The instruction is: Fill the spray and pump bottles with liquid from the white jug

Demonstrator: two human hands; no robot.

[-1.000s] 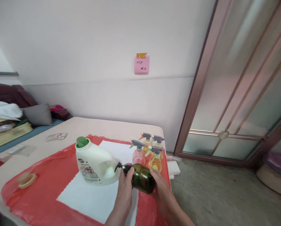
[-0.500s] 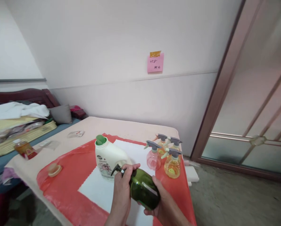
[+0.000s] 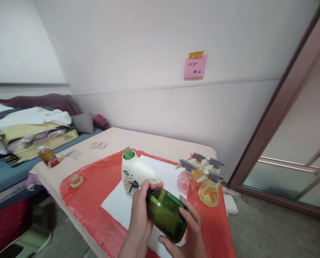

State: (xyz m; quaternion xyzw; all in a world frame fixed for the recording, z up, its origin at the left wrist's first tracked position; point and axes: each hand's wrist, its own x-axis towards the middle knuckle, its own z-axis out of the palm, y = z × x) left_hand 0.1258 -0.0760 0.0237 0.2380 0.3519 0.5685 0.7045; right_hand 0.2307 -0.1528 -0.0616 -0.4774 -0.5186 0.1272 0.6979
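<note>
Between my hands lies a dark green pump bottle (image 3: 165, 214), tilted on its side with its black pump head pointing left. My left hand (image 3: 142, 208) is wrapped round the neck end. At the base end, my right hand (image 3: 188, 225) grips the bottle with thumb below and fingers over the top side. Just behind stands a white detergent jug (image 3: 137, 172) with a green spout, partly hidden by the pump and my left hand. To the right are several spray bottles, among them a pink one (image 3: 185, 182) and a yellow one (image 3: 208, 193).
A white sheet (image 3: 117, 204) lies on red plastic (image 3: 82, 215) covering the table. On the left are a round beige cap (image 3: 76, 181), small plastic packets (image 3: 98, 145) and an amber bottle (image 3: 48, 156). A pink note (image 3: 195, 66) is taped to the wall; a sliding door stands right.
My view has swung left, so the table appears further right. Both hands keep the green bottle, which has come closer and turned, showing a green label; the right fingers have shifted onto its side.
</note>
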